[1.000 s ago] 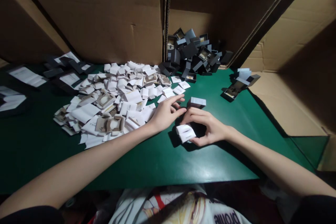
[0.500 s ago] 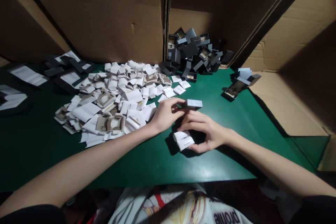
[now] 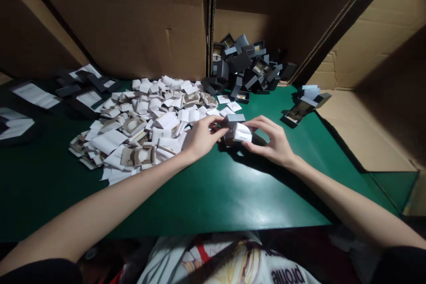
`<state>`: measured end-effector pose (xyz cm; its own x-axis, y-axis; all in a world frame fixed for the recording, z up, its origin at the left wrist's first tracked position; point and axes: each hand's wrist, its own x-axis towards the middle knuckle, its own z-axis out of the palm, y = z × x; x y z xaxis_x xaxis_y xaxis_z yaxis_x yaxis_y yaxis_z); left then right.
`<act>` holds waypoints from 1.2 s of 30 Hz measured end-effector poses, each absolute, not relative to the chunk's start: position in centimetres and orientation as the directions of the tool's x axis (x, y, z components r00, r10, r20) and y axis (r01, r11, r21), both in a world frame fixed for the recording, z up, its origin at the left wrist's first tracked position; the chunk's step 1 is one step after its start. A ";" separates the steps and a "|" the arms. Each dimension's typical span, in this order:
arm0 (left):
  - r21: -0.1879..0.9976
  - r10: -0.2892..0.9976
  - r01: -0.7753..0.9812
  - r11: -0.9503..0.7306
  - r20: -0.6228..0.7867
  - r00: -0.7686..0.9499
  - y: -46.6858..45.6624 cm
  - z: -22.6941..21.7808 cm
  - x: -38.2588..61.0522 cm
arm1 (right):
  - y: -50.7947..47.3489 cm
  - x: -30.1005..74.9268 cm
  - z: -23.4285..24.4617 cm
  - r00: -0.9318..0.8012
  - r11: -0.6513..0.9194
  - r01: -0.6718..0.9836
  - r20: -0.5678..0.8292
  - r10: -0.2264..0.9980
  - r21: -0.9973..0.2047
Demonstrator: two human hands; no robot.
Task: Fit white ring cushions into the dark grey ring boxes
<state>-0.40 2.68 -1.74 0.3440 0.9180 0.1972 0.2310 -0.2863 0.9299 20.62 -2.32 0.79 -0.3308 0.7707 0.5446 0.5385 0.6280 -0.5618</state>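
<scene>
Cardboard panels (image 3: 126, 22) stand behind the green tabletop (image 3: 186, 206). Big heap of white card pieces (image 3: 167, 120) lies loose at my left, so plenty looks left over. Smaller heap of dark boxes (image 3: 242, 63) at the back, some open with pale bits showing; can't tell which are finished. One open dark box (image 3: 301, 108) sits apart at right. My left hand (image 3: 213, 130) pinches a small dark box (image 3: 234, 119) mid-tabletop, between thumb and fingers; my right hand (image 3: 249, 134) pinches a folded white piece (image 3: 242, 133) right against it. I judge this pair part-done: the piece isn't visibly seated inside.
</scene>
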 end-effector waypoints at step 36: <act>0.913 0.895 0.254 -0.321 0.204 0.396 2.6 -1.4 -0.5 | -2.7 20.0 0.8 -0.420 0.669 0.577 0.533 0.735 -0.468</act>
